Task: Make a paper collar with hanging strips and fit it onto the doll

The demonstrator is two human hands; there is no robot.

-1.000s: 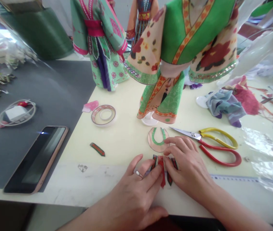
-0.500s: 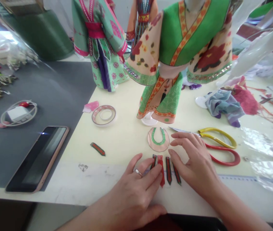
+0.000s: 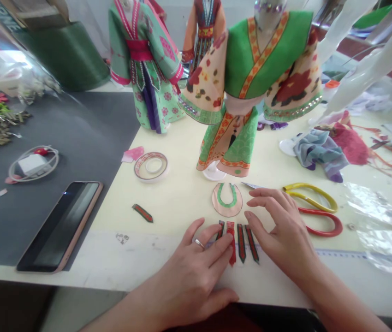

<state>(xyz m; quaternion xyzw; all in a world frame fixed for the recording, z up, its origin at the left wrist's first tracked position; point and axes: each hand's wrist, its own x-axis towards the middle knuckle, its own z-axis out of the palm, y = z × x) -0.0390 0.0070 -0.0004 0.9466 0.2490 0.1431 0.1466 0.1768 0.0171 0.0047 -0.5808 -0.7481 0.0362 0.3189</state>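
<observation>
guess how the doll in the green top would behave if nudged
The doll in the green top would probably tip easily, standing tall with wide sleeves above a small round base. The sleeves look fairly stiff, since they flare outward instead of hanging limp.

Four narrow strips lie flat in a row near the near edge of the desk (image 3: 182,198), pointing roughly toward that edge. The leftmost strip (image 3: 221,225), dark-edged, slants and is mostly covered. Beside it, the plain red strip (image 3: 230,226) shows its far end and part of its lower length. The third strip (image 3: 241,244) and the rightmost strip (image 3: 252,245) are red with dark borders and pointed near ends, the rightmost slanting outward.
</observation>
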